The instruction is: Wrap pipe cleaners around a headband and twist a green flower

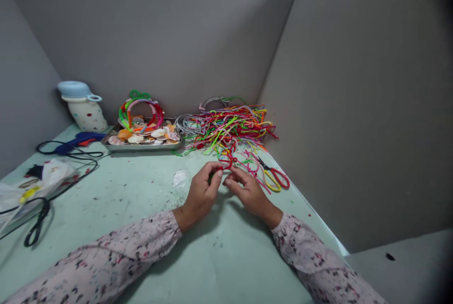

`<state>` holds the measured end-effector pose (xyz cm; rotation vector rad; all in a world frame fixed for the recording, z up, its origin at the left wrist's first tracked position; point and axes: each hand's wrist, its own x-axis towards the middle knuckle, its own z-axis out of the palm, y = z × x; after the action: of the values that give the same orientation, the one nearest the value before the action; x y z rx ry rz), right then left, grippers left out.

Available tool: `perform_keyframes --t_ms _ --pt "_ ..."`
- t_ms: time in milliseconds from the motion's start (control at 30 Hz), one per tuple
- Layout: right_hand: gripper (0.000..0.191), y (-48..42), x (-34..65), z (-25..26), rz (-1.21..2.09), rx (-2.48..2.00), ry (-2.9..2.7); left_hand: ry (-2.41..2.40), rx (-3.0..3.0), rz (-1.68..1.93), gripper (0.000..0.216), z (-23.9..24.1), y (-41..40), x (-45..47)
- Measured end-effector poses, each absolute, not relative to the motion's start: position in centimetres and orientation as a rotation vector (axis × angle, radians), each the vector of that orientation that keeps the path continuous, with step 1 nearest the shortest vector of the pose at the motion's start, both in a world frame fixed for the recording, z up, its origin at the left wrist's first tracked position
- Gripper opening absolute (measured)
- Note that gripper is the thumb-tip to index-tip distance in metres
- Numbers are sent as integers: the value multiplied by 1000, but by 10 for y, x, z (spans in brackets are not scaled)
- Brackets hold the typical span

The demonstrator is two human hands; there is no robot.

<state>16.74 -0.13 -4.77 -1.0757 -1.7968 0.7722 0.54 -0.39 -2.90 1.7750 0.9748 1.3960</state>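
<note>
Perhaps for steadiness, our left hand (202, 190) pinches a red strand (229, 165) left of the scissors (270, 169); our right hand's (252, 194) grip is unclear.

Red fuzzy stem (229, 165) — thin, pliable, bent into a curve. One end is pinched between thumb and forefinger of the left hand (201, 193); the opposite side meets the fingertips of the right hand (252, 193). Its far portion overlaps similar red strands, so its full outline is indistinct.
</note>
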Motion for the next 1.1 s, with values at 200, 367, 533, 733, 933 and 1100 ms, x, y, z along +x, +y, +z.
perform_keyframes --t_ms 200,367,533,733,933,1100 --pt "35 -5 167 -44 722 -1021 -1794 1005 1729 1364 18 -29 -5 5" --pt "24 -6 166 -38 641 -1024 -1776 994 1800 1336 16 -31 -6 6" --pt "25 -6 166 -38 614 -1025 -1741 939 1885 1287 16 -31 -10 7" --pt "28 -8 171 -35 545 -1041 -1810 903 1921 1253 20 -34 -12 9" --pt "31 -10 171 -33 507 -1039 -1817 914 1900 1260 20 -35 -14 10" --pt "30 -12 170 -31 407 -1003 -1834 907 1890 1255 21 -35 -14 9"
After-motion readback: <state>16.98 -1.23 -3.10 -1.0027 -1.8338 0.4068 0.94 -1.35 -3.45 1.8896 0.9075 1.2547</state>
